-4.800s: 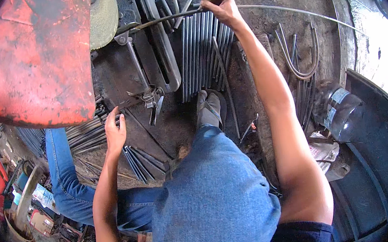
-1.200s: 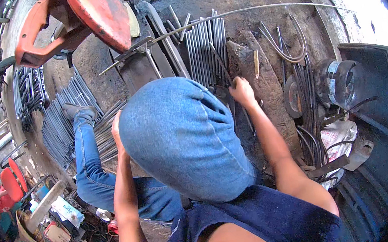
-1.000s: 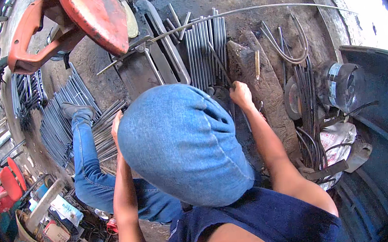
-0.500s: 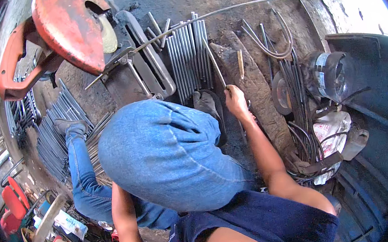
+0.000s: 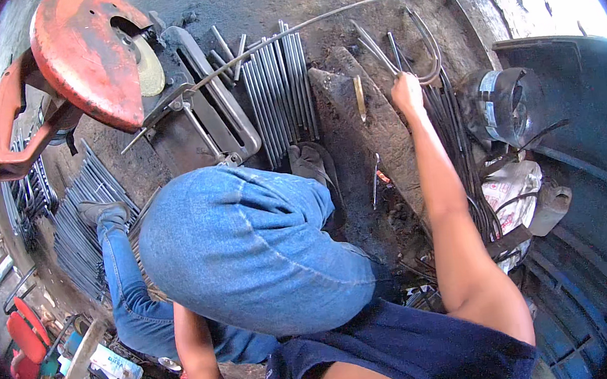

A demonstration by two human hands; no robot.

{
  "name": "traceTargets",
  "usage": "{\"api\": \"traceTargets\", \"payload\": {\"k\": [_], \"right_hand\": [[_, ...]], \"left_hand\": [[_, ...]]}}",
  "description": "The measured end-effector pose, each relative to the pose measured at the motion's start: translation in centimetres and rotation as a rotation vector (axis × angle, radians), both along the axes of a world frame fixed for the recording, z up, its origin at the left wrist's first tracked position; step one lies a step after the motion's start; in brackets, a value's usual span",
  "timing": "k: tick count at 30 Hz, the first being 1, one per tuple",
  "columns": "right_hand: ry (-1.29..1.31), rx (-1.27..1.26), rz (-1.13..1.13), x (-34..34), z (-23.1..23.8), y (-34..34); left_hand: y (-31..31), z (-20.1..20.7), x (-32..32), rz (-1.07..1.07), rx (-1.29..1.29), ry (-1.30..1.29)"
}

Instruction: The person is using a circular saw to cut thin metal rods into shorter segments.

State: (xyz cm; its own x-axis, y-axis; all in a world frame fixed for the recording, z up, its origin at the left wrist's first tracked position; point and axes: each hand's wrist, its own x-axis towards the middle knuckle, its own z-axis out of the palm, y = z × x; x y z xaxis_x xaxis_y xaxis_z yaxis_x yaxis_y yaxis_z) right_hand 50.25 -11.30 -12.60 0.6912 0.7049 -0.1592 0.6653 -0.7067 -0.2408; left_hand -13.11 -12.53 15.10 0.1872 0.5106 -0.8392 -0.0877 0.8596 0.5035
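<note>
My right hand (image 5: 407, 93) is stretched out over the ground to the far right, its fingers closed round a thin metal rod beside a U-shaped bent rod (image 5: 435, 53). The fingers partly hide where the rods meet. Of my left arm only the forearm (image 5: 201, 355) shows, going down behind my knee; the left hand is out of sight. Under my right forearm lies a rough wooden plank (image 5: 367, 127), with a short yellowish stick (image 5: 360, 98) on it. Near my foot is a thin metal tool (image 5: 375, 182).
An orange cut-off saw (image 5: 83, 61) stands at the far left, a long rod (image 5: 344, 13) running through its clamp. Cut metal bars (image 5: 281, 81) lie in a row beyond my foot; more bars (image 5: 88, 219) lie left. A dark cylinder (image 5: 506, 109) and white sack (image 5: 514, 189) stand right.
My right hand has moved forward and right, from beside the cut bars to the bent rod. The rod it held has left the end of that row. The view has shifted slightly.
</note>
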Motion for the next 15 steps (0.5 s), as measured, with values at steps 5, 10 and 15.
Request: {"api": "traceTargets", "payload": {"k": [5,10,15], "right_hand": [[-0.042,0.062,0.122,0.2,-4.3,1.7],[-0.013,-0.007,0.007,0.3,-4.7,4.4],[-0.008,-0.229,-0.125,0.8,-2.6,6.1]], "left_hand": [[0.0,0.3,0.3,0.016,-0.02,0.005],[0.4,0.5,-0.2,0.004,0.049,0.042],[7.6,-8.0,-0.5,-0.146,0.417,0.383]]}}
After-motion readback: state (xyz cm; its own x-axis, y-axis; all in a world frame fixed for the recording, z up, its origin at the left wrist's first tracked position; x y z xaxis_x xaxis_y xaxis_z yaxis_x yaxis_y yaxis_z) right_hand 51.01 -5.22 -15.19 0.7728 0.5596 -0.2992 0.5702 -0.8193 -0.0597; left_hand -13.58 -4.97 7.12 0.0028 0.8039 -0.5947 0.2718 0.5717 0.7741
